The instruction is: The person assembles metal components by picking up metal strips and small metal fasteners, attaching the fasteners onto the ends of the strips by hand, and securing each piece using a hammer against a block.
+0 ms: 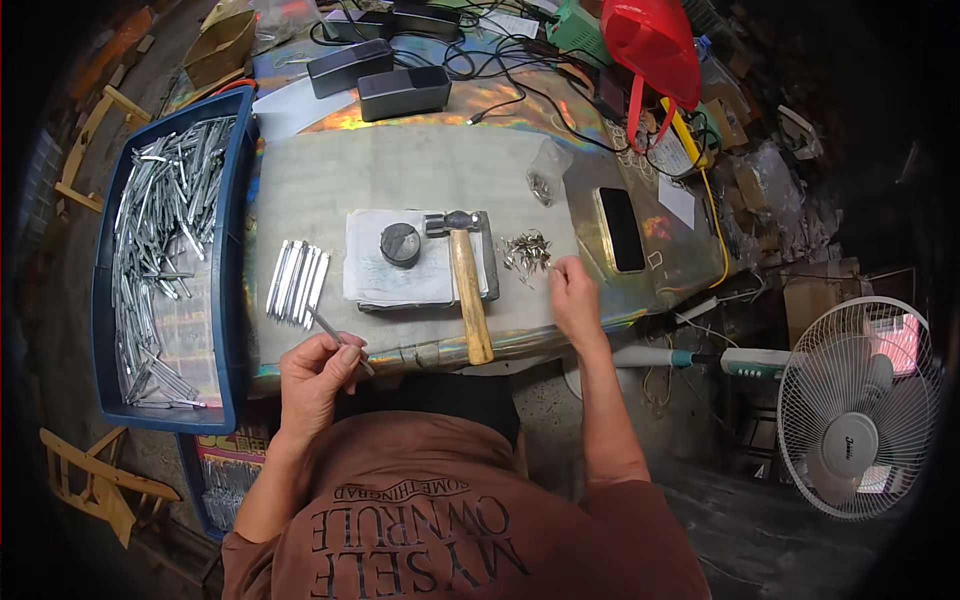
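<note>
Left grip (316, 374), one rod (328, 326) pinched, one hammer (468, 300)

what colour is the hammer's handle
The hammer's handle is light yellowish-tan, best seen in the head view.

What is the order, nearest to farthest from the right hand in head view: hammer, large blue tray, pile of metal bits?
1. Pile of metal bits: just left of the right hand.
2. Hammer: farther left.
3. Large blue tray: far left.

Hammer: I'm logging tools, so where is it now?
In the head view's centre, the hammer lies between the dark round block, left, and small metal pieces, right.
</note>
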{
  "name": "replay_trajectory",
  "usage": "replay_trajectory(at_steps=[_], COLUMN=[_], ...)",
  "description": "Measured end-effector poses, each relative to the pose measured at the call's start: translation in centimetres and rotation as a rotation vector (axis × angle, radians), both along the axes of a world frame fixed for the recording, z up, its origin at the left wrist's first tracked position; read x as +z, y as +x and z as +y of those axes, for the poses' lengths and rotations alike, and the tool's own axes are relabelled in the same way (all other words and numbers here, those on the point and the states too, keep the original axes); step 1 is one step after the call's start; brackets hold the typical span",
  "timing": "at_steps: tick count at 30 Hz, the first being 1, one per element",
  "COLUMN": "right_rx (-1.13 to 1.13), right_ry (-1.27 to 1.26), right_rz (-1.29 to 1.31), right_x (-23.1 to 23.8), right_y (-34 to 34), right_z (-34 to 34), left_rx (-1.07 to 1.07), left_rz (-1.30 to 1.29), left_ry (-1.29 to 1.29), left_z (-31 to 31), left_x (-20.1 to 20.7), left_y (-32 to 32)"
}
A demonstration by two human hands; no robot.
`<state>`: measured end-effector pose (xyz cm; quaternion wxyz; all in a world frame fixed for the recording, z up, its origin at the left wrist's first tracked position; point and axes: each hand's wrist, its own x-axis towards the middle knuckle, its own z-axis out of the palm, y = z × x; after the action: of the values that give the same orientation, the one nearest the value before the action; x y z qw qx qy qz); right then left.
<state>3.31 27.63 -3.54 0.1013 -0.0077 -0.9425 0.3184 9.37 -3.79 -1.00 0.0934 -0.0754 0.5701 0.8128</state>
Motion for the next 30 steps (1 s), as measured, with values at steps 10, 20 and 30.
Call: replay_trajectory(at_steps=[10,20,30], right_rx=[-0.025,0.188,0.282], right_ry=[-0.877,-1.153,-0.892], right_rz=[-0.117,-0.126,-0.055], right_x=[3.2,7.1,6.5], right_y=[1.4,5.0,6.4], right_z=[-2.0,-9.2,-12.7], left_rx=[-0.089,-0.342,-0.363], left_rz=[-0.012,0.008,-0.019], left_ry=[0.021,0.04,0.21], left_z=[0.4,2.7,3.9], left_x=[0.4,2.7,2.2], left_y=[-0.2,-0.7,-0.4])
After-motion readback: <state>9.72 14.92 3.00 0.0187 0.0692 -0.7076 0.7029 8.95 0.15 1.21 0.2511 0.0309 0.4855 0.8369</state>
